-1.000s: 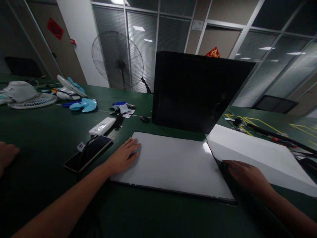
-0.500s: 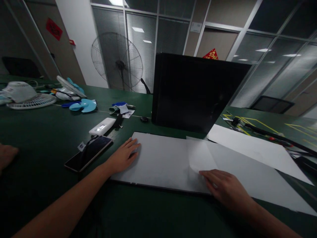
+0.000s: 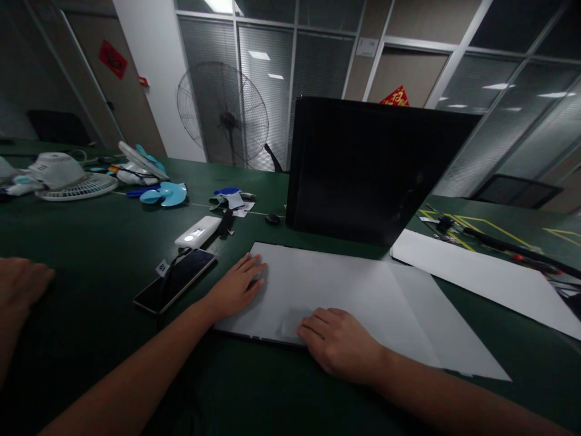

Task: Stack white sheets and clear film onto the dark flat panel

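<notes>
A flat white panel (image 3: pixel 284 266) with a thin dark edge lies on the green table in front of me. My left hand (image 3: pixel 238 284) rests flat on its left end, fingers apart. A thin white sheet (image 3: pixel 454 321) covers much of the panel and sticks out past its right end. At the near edge, my right hand (image 3: pixel 342 345) has its fingers curled down on the sheet, pinching its left end; the fingertips are partly hidden. Behind the panel stands a large black screen-like slab (image 3: pixel 367 175).
Another person's hand (image 3: pixel 25 281) is at the left. Left of the panel lie a phone (image 3: pixel 175 281) and a white device (image 3: pixel 197 232). Fan parts (image 3: pixel 75 181) and a blue fan blade (image 3: pixel 166 194) sit farther back. Another white board (image 3: pixel 490 272) lies at right.
My right hand has moved left, drawing the sheet across the panel, so less of it sticks out at right. My left hand stays on the panel. The view has shifted slightly.
</notes>
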The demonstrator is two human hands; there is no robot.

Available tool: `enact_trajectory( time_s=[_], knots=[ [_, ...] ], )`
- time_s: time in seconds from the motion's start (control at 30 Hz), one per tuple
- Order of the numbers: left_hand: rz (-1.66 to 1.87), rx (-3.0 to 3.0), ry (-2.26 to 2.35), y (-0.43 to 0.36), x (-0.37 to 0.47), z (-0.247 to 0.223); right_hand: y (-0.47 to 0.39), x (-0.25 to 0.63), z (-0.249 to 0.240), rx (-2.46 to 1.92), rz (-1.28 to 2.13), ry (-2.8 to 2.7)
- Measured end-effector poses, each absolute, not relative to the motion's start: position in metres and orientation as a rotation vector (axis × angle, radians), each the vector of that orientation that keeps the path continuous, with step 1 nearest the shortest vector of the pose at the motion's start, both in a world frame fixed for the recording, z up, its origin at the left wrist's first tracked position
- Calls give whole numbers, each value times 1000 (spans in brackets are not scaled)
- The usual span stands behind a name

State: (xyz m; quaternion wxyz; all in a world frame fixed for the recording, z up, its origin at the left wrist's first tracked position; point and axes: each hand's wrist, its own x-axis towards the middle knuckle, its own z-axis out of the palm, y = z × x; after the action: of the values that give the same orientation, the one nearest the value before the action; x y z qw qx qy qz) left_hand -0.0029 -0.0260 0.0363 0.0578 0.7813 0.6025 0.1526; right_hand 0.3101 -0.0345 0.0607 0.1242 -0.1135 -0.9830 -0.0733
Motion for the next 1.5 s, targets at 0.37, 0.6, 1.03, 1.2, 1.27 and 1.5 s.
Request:
enact_trajectory(
  time_s=[0.37,0.6,1.03,1.2,1.27,1.5],
  knots=[
    [731,2187,1776,-24,-8,33,-33,234,72,-239,-201,-3029],
    [703,2189,1761,-17,-13,29,-46,203,71,-369,-135,-2994],
    [609,2307,1770,-19,-13,29,-52,212,68,-302,-77,-2852],
    [580,2325,1758,-23,-9,35,-16,275,71,-622,-167,-2778],
    [564,2321,1748,-24,-8,38,17,313,69,-906,-257,-2704],
    [509,2320,1765,-23,-7,40,145,466,51,-1562,-391,-2364]
  ],
)
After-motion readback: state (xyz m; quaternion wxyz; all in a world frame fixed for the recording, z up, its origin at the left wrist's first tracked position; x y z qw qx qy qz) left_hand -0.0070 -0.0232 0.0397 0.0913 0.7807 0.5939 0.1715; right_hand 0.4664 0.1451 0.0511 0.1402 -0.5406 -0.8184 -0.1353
